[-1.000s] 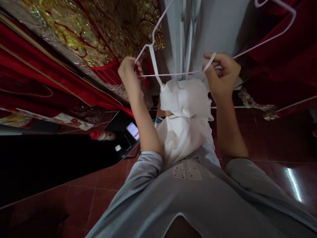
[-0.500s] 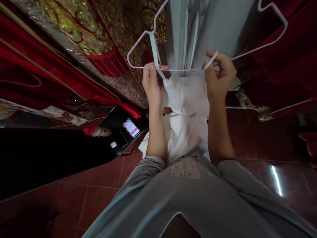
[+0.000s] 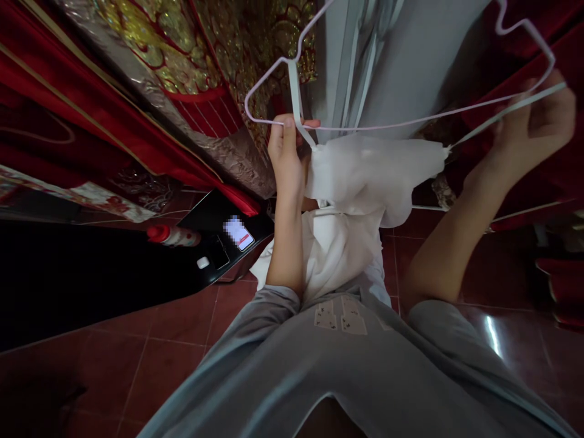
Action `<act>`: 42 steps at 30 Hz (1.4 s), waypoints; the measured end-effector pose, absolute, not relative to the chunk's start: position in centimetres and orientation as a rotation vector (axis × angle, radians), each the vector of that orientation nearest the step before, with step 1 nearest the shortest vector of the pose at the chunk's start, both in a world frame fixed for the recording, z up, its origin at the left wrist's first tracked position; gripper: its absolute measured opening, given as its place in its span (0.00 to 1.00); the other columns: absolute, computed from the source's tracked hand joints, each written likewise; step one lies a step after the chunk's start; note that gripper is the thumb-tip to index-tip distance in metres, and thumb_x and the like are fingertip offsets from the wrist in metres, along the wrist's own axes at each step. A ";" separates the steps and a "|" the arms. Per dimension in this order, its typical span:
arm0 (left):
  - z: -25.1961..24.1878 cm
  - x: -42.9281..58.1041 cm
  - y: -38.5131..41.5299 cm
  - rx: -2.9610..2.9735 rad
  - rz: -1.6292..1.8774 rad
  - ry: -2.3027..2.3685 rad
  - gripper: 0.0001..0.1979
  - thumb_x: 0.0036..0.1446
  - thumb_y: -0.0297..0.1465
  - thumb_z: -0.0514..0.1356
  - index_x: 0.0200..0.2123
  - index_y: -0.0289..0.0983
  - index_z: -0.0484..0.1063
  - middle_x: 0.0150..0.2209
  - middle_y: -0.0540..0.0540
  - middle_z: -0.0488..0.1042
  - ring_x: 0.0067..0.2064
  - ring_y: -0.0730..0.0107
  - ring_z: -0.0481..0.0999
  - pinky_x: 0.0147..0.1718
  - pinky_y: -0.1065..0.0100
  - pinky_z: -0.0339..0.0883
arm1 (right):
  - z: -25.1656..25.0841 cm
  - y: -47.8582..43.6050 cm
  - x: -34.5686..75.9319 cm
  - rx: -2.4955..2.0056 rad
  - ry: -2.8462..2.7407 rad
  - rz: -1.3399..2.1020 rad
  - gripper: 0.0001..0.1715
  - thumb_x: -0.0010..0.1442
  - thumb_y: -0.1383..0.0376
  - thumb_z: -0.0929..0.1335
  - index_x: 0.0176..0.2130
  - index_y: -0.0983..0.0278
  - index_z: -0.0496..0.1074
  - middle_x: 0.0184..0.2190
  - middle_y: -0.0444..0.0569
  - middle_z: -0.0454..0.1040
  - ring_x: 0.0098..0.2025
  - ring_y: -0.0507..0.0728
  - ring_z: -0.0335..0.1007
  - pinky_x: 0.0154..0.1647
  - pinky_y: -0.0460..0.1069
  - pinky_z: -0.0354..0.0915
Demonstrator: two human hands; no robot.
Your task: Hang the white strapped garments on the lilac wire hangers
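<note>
A thin pale wire hanger (image 3: 365,128) hangs in front of me with a white strappy garment (image 3: 365,176) draped below its bar. My left hand (image 3: 285,146) pinches the hanger's lower bar beside the garment's left strap (image 3: 296,100), which is looped over the hanger's left shoulder. My right hand (image 3: 533,131) is closed on the right strap (image 3: 506,112), stretched taut out toward the hanger's right shoulder. That hand is blurred by motion.
Red and gold embroidered fabric (image 3: 159,73) hangs at the left, dark red cloth (image 3: 547,36) at the right. A black table (image 3: 91,274) holds a phone (image 3: 239,234), a red-capped bottle (image 3: 171,236) and a small white item. Red floor tiles lie below.
My left hand moved from the hanger's left end to its bar near the left strap. My right hand swung far to the right, pulling the right strap and spreading the garment.
</note>
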State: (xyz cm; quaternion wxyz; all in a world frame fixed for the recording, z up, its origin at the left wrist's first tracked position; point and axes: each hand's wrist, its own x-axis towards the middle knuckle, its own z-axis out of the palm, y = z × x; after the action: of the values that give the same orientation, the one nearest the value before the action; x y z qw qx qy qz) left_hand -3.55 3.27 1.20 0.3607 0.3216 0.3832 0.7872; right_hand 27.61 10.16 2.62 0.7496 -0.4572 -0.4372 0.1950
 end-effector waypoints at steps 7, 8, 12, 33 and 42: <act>1.2 -4.1 3.2 0.975 1.970 0.841 0.21 0.77 0.23 0.45 0.31 0.38 0.67 0.30 0.49 0.75 0.32 0.66 0.68 0.34 0.67 0.60 | 6.5 11.3 25.8 -0.895 -1.272 0.311 0.08 0.56 0.62 0.74 0.28 0.60 0.72 0.26 0.46 0.73 0.24 0.52 0.68 0.26 0.49 0.68; 1.3 -4.2 3.2 0.976 1.977 0.832 0.21 0.78 0.23 0.45 0.31 0.38 0.66 0.29 0.49 0.75 0.31 0.67 0.67 0.34 0.67 0.59 | 7.1 11.1 25.6 -0.895 -1.346 0.294 0.10 0.56 0.61 0.73 0.27 0.59 0.71 0.25 0.46 0.73 0.24 0.52 0.67 0.26 0.49 0.67; 1.1 -4.3 3.3 0.968 1.989 0.816 0.21 0.77 0.22 0.45 0.30 0.39 0.66 0.30 0.49 0.76 0.30 0.66 0.67 0.32 0.66 0.59 | 9.6 10.0 24.9 -0.955 -1.679 0.226 0.07 0.55 0.66 0.73 0.27 0.60 0.72 0.24 0.45 0.69 0.26 0.50 0.64 0.31 0.49 0.63; 0.1 -3.4 3.3 1.108 1.992 0.813 0.15 0.75 0.36 0.54 0.33 0.40 0.68 0.33 0.47 0.79 0.25 0.65 0.65 0.25 0.65 0.57 | 3.3 2.3 15.7 -1.089 -2.124 0.371 0.31 0.57 0.61 0.69 0.59 0.54 0.62 0.56 0.50 0.64 0.31 0.48 0.62 0.34 0.50 0.68; -0.4 -6.6 1.9 1.275 1.728 1.006 0.15 0.65 0.43 0.65 0.35 0.38 0.77 0.37 0.43 0.78 0.25 0.68 0.68 0.21 0.68 0.58 | 1.2 2.9 14.2 -1.110 -2.053 0.374 0.35 0.59 0.61 0.66 0.63 0.50 0.55 0.58 0.51 0.57 0.34 0.51 0.63 0.36 0.53 0.69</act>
State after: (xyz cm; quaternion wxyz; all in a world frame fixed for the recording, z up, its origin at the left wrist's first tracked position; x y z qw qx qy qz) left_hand -6.61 1.86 -0.36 0.3756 0.4983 0.3933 0.6752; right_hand 14.22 2.89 1.17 0.3795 -0.4346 -0.8036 0.1463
